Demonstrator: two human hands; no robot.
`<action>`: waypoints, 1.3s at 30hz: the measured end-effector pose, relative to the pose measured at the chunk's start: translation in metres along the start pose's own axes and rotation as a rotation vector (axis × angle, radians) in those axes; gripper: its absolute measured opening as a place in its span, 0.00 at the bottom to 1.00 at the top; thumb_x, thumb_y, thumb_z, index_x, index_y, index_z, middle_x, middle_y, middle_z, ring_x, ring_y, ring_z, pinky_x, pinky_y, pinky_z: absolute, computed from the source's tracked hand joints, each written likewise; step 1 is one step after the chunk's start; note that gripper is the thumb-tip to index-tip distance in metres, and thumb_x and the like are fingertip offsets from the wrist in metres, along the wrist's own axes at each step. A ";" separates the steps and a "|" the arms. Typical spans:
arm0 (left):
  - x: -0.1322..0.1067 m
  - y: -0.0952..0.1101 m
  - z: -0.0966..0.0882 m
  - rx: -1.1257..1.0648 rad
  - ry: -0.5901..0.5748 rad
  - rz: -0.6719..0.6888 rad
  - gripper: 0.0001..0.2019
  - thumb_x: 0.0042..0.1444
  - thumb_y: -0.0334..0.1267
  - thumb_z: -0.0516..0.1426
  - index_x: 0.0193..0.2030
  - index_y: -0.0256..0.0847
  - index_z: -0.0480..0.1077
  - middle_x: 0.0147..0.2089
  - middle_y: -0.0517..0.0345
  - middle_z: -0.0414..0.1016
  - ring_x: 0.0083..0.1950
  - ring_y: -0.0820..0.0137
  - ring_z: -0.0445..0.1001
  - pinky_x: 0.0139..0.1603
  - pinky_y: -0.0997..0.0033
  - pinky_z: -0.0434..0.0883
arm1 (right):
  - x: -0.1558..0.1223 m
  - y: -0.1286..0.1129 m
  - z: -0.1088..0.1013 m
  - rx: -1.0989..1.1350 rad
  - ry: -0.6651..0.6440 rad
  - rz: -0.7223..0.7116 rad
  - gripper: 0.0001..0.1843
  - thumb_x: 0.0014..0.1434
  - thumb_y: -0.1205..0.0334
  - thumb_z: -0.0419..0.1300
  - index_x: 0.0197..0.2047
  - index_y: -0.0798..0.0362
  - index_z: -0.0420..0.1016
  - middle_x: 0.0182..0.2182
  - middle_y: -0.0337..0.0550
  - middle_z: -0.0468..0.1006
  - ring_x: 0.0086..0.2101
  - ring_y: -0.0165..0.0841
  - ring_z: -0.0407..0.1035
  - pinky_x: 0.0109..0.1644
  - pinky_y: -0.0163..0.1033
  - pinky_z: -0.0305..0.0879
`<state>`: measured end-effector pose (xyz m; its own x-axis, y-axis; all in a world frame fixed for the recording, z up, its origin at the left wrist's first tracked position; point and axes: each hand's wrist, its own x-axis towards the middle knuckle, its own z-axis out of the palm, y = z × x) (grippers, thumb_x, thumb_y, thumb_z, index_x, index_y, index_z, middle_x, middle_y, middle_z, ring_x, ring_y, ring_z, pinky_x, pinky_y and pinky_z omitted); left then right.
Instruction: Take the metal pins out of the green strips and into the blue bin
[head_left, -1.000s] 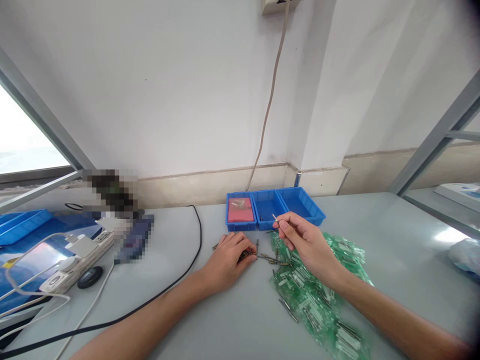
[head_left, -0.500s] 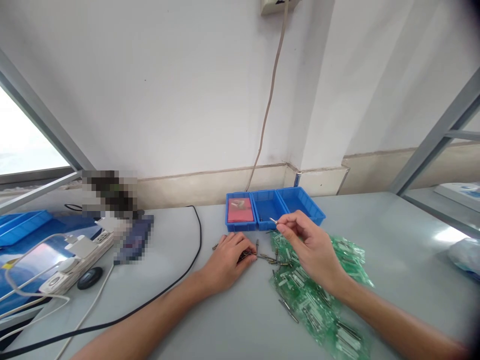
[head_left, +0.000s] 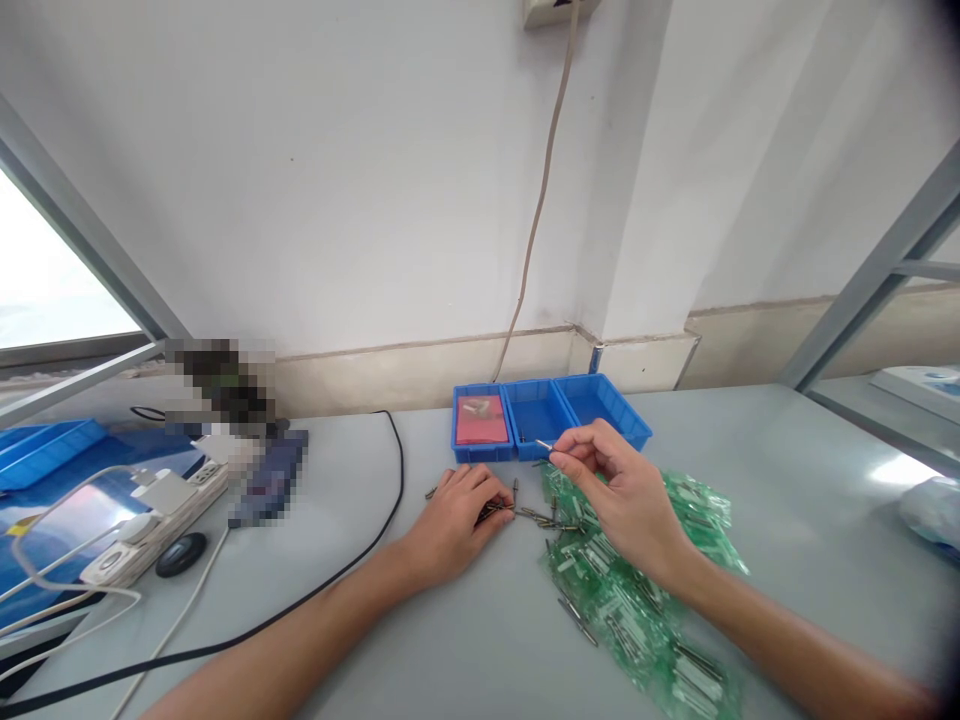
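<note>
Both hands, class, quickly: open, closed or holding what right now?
Left hand: curled over slim metal pins; grip cannot be told.
Right hand: closed, holding a single metal pin.

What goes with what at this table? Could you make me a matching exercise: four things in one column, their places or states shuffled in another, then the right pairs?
Things
1. The person's bare left hand
2. The person's bare right hand
3. The flat red rectangular sheet
4. The black rounded object

Places or states
A. Pinching one slender metal piece
B. Beside the long white power strip
C. Covering part of a cluster of thin metal pieces
D. Inside the leftmost blue plastic tray of the adjoining three

Pairs: 1-C; 2-A; 3-D; 4-B.
</note>
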<state>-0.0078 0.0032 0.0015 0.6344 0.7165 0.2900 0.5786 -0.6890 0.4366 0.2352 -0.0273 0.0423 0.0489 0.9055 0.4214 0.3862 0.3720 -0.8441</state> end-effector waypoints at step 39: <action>0.000 0.000 0.000 0.015 0.002 0.004 0.03 0.74 0.39 0.59 0.48 0.44 0.73 0.48 0.58 0.76 0.50 0.63 0.71 0.51 0.61 0.63 | 0.003 -0.001 -0.001 0.062 -0.071 0.120 0.22 0.73 0.39 0.55 0.40 0.48 0.77 0.29 0.41 0.75 0.25 0.34 0.62 0.28 0.39 0.57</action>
<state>-0.0083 0.0032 0.0012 0.6356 0.7142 0.2930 0.5838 -0.6930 0.4230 0.2359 -0.0254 0.0445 0.0255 0.9556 0.2937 0.3236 0.2701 -0.9068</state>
